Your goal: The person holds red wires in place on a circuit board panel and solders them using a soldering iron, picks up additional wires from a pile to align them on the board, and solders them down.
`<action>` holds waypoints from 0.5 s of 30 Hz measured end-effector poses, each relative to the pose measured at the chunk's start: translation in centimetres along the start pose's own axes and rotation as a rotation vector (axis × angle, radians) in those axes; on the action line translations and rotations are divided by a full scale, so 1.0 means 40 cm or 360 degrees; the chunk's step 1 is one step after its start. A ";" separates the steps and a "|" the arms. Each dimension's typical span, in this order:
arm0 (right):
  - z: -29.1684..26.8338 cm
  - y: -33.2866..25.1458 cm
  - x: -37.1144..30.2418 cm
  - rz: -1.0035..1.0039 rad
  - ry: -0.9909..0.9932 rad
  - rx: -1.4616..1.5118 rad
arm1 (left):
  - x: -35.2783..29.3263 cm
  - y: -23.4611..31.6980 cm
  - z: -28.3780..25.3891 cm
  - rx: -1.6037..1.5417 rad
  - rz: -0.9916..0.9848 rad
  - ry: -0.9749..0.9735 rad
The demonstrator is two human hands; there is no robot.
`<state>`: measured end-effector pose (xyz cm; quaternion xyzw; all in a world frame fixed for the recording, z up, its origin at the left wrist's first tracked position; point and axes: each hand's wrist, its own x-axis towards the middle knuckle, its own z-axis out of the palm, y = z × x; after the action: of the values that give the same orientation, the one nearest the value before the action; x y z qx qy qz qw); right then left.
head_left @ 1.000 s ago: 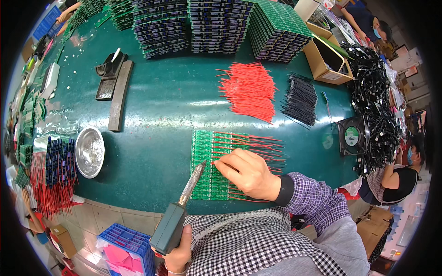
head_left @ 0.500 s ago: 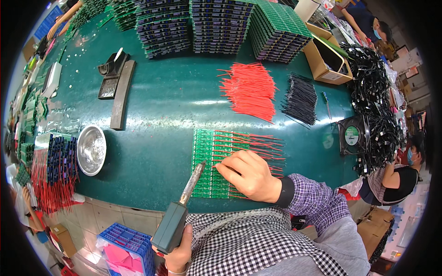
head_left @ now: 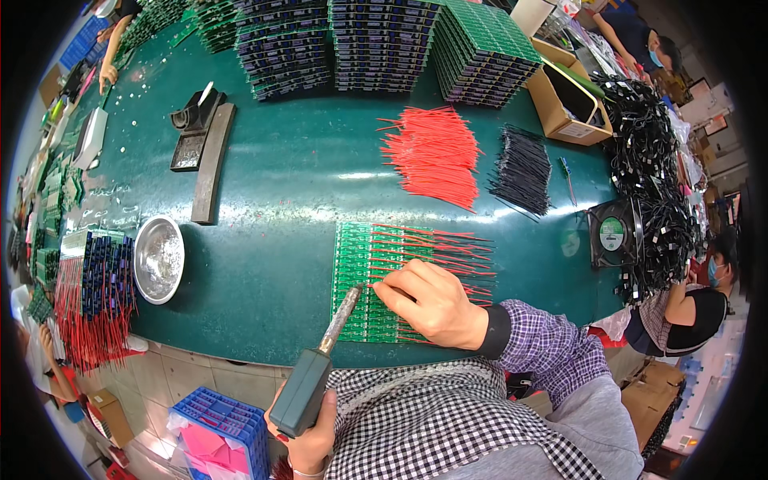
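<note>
A green circuit board panel (head_left: 350,256) lies flat near the front edge of the table, with rows of red wires (head_left: 448,242) reaching out over its right side. My left hand (head_left: 314,442) is closed round the grey handle of a soldering iron (head_left: 302,392). Its slanted metal tip meets the panel just left of my right fingertips. Resting over the panel, my right hand (head_left: 436,304) pinches the end of a thin red wire at the board; most of that wire is hidden under the hand.
Red wires (head_left: 432,156) and black wires (head_left: 522,172) lie in piles beyond the panel. Tall board stacks (head_left: 380,48) line the back. A metal bowl (head_left: 159,260) and wired boards (head_left: 96,280) sit left, a fan (head_left: 613,234) right. A co-worker's hand (head_left: 108,76) shows far left.
The soldering iron has moved slightly right and its tip now reaches the wire end at my right fingertips. My right hand barely shifts. At far left, a co-worker's hand has come lower over the table.
</note>
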<state>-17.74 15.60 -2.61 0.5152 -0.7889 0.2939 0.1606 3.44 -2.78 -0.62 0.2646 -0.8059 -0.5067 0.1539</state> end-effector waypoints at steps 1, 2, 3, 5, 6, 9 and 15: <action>0.000 0.000 0.000 0.0001 0.0003 0.0002 | 0.000 0.000 0.001 0.0009 0.0040 0.0004; 0.001 0.000 0.000 0.0003 0.0003 0.0003 | 0.000 0.001 0.003 -0.0004 -0.0011 -0.0008; 0.002 0.000 0.000 0.0004 0.0002 0.0003 | 0.000 0.003 0.002 -0.0004 -0.0007 0.0000; 0.002 0.000 -0.001 0.0008 0.0002 0.0002 | -0.001 0.011 -0.003 -0.0003 -0.0004 0.0005; 0.002 0.000 0.000 0.0006 0.0006 -0.0002 | -0.003 0.017 -0.011 0.0021 -0.0121 -0.0088; 0.003 0.000 0.000 0.0006 0.0011 -0.0005 | -0.004 0.028 -0.027 0.0107 -0.0216 -0.0219; 0.001 -0.002 -0.002 0.0020 -0.0010 0.0021 | -0.014 0.011 -0.022 0.0063 -0.0209 -0.0187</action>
<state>-17.64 15.60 -2.65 0.5122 -0.7907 0.2985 0.1529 4.23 -2.93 0.16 0.2897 -0.8044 -0.5142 0.0676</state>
